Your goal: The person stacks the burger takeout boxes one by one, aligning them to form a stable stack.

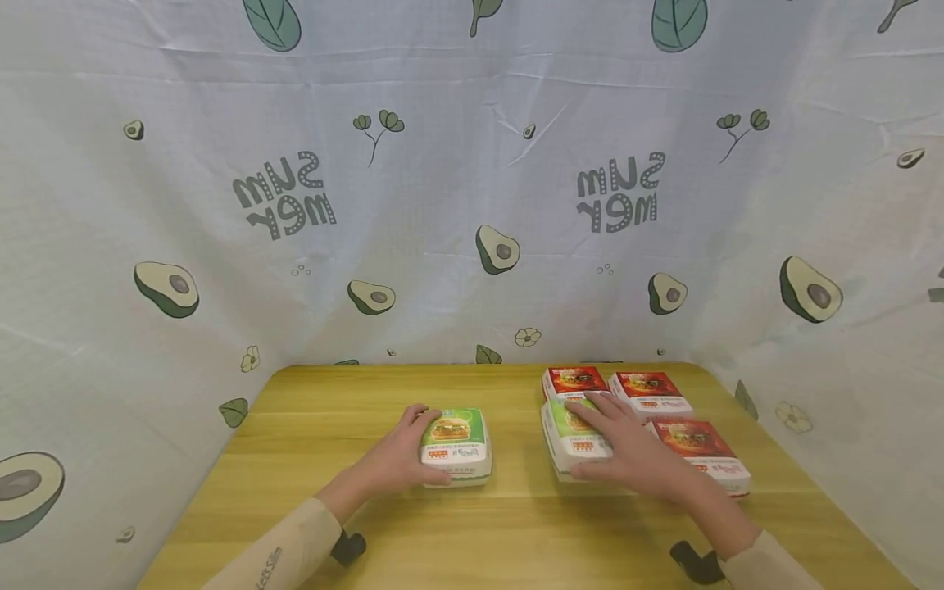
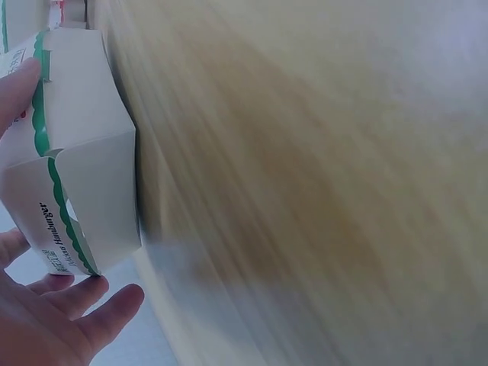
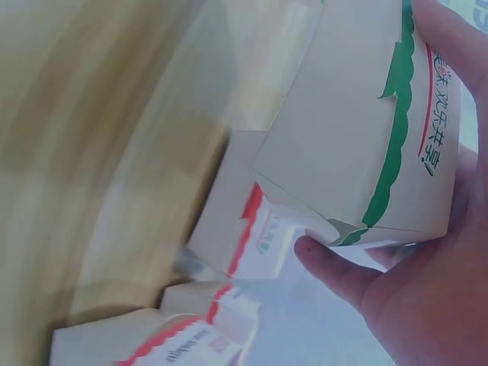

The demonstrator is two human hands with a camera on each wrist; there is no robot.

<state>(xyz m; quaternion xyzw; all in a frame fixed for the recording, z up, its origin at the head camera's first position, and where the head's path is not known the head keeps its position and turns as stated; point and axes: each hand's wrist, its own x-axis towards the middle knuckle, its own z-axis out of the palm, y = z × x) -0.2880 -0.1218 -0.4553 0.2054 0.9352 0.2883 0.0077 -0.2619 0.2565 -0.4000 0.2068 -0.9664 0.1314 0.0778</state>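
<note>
In the head view, my left hand (image 1: 394,465) grips a green-and-white hamburger box (image 1: 459,459) from its left side, near the table's middle. The left wrist view shows the thumb on one face of that box (image 2: 91,91) and fingers at another. My right hand (image 1: 637,457) holds a second green-and-white hamburger box (image 1: 571,449), its thumb at the near side and fingers over the top. This box is tilted and partly covered by the hand. In the right wrist view it looks raised off the table, in front of the red-trimmed boxes.
Three red-and-white hamburger boxes stand at the table's right: one at the back (image 1: 577,379), one beside it (image 1: 649,389), and one nearer (image 1: 701,451). The wooden table (image 1: 332,410) meets a hanging cloth (image 1: 442,180) printed with avocados at its back and sides.
</note>
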